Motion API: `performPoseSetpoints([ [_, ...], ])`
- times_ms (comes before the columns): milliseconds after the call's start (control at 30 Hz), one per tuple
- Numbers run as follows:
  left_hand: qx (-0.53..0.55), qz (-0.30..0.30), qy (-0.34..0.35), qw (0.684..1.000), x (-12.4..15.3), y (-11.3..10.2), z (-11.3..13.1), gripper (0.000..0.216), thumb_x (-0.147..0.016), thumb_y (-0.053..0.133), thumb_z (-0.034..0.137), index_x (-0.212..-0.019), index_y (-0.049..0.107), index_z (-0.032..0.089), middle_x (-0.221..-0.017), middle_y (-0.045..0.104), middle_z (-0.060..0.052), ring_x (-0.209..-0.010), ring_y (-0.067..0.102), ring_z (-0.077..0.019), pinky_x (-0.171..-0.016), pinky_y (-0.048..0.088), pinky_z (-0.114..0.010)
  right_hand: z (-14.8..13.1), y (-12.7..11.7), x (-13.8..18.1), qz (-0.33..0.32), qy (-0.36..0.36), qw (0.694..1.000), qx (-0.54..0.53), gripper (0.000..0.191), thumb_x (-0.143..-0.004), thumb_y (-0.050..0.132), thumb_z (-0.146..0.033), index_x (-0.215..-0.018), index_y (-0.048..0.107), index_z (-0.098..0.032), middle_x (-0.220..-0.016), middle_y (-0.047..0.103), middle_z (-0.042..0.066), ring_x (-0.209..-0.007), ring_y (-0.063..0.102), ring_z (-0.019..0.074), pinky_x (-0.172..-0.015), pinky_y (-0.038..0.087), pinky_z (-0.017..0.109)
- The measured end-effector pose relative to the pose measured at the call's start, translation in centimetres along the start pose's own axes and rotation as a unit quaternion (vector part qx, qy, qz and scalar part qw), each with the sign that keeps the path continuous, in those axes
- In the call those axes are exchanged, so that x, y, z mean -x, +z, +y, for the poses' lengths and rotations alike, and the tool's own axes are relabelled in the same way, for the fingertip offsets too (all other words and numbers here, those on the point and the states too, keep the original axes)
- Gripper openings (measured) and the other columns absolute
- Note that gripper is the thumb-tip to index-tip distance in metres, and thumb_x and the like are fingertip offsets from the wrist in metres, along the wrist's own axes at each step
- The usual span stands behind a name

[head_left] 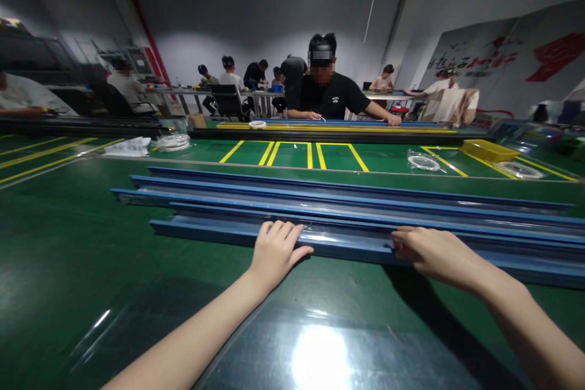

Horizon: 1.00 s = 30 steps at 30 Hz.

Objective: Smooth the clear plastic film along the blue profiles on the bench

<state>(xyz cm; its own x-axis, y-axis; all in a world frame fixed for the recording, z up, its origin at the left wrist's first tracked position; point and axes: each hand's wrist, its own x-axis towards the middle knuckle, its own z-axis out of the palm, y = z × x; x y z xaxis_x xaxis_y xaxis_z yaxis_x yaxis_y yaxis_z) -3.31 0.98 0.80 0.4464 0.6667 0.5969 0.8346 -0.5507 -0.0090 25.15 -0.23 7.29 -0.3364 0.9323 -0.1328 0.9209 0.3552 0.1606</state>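
Several long blue channel profiles lie side by side across the green table, their open troughs facing up. My left hand (277, 251) is on the nearest blue channel (210, 230), its fingers hooked over the near wall into the trough and its thumb along the outside. Further right, my right hand (425, 248) is closed at the same channel's near wall, with the fingertips partly hidden. Behind the nearest piece, another blue channel (192, 198) runs roughly parallel. A glossy clear sheet (256, 347) covers the table between my forearms.
Across the green table (59, 244), a person in black (336, 97) works at more long profiles. Coils of white strip (172, 142) in clear wrap and a yellow tray (489, 151) lie on the far half, which has yellow tape lines. Other people sit further back.
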Motion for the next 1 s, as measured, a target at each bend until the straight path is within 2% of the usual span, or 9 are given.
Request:
performPoseSetpoints([
  [200,-0.013,-0.021,0.004,1.0,0.0,0.1,0.0,0.033,-0.078,0.045,0.049,-0.082,0.056,0.018,-0.078,0.061,-0.002,-0.075,0.051,-0.0169,-0.068,0.03,-0.031,-1.3,-0.5,0.2,0.007,0.01,0.999,-0.03,0.013,-0.076,0.043,-0.024,-0.078,0.055,-0.021,-0.083,0.062,0.006,-0.07,0.058,0.0201,-0.051,0.036,0.026],
  [333,-0.014,-0.021,0.006,1.0,0.0,0.2,-0.1,0.034,-0.079,0.044,0.049,-0.074,0.055,0.018,-0.075,0.06,-0.002,-0.073,0.051,-0.016,-0.067,0.03,-0.031,-3.5,0.2,-0.9,0.07,-0.044,0.992,-0.097,0.022,-0.08,0.041,-0.038,-0.085,0.055,-0.021,-0.089,0.059,0.005,-0.077,0.056,0.0183,-0.061,0.041,0.027],
  [533,-0.013,-0.013,0.007,1.0,0.1,0.2,-0.2,0.035,-0.079,0.043,0.049,-0.072,0.054,0.017,-0.07,0.06,-0.001,-0.069,0.051,-0.0154,-0.064,0.029,-0.03,-4.9,1.8,-2.0,0.123,-0.111,0.972,-0.165,0.028,-0.085,0.034,-0.032,-0.094,0.057,-0.018,-0.091,0.057,0.007,-0.086,0.053,0.0172,-0.072,0.041,0.028],
  [667,-0.022,-0.01,0.004,1.0,0.1,0.3,-0.2,0.036,-0.079,0.043,0.05,-0.068,0.053,0.018,-0.065,0.059,0.0,-0.066,0.051,-0.0151,-0.062,0.029,-0.029,-4.9,2.3,-1.9,0.133,-0.11,0.968,-0.182,0.029,-0.084,0.035,-0.03,-0.1,0.057,-0.02,-0.097,0.058,0.007,-0.09,0.052,0.0174,-0.075,0.041,0.028],
  [1000,-0.036,-0.011,0.007,0.999,0.0,0.2,-0.2,0.038,-0.079,0.042,0.051,-0.064,0.051,0.018,-0.061,0.056,0.0,-0.061,0.049,-0.0146,-0.059,0.028,-0.028,-5.2,2.5,-1.9,0.133,-0.092,0.976,-0.143,0.025,-0.083,0.036,-0.029,-0.094,0.056,-0.019,-0.092,0.059,0.006,-0.087,0.052,0.0172,-0.072,0.039,0.026],
])
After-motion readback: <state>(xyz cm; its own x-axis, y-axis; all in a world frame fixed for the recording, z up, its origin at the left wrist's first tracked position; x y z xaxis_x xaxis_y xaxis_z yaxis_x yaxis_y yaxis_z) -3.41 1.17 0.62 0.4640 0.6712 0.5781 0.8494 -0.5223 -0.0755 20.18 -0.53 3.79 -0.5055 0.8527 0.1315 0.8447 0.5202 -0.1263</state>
